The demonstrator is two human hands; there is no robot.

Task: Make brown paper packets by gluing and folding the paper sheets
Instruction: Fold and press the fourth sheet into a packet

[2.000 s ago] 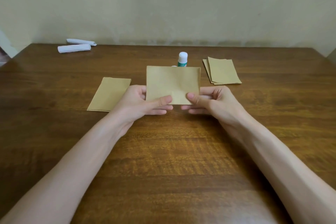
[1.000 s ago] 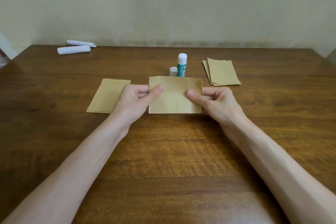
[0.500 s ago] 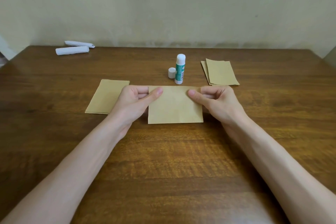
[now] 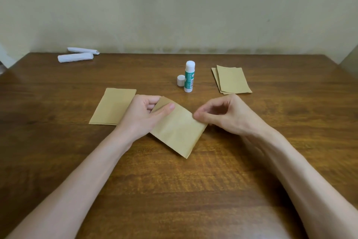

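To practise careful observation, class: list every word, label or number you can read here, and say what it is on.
Glue stick label: print too small and blurred to read.
Held brown paper, left stack, right stack, white rolls: no text visible.

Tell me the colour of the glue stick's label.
Teal-green with white print, on a white glue stick; the head view shows it.
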